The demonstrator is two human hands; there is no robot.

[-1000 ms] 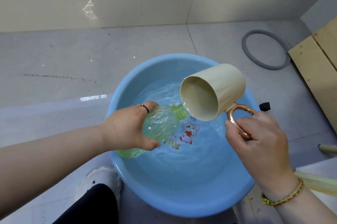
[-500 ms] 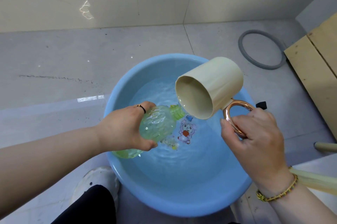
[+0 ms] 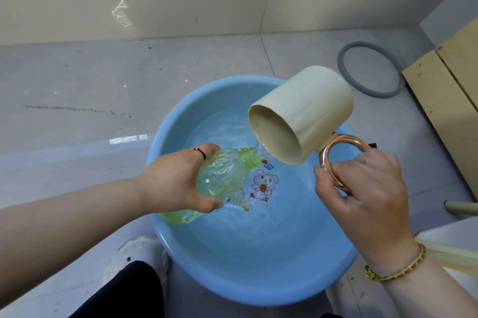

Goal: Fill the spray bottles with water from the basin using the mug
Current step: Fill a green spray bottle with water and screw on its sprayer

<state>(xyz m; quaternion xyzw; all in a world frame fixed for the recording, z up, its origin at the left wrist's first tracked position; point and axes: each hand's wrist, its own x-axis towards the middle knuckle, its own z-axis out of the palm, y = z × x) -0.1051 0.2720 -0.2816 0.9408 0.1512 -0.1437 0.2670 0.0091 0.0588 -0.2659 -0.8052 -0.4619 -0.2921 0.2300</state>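
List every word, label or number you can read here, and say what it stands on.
Nothing here can be read.
On the blue basin: small coloured lettering beside the cartoon print on its bottom, too blurred under the water to read.
On the mug and the green bottle: no text in view.

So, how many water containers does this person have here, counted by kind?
Blue basin: 1
Green bottle: 1
Cream mug: 1
Total: 3
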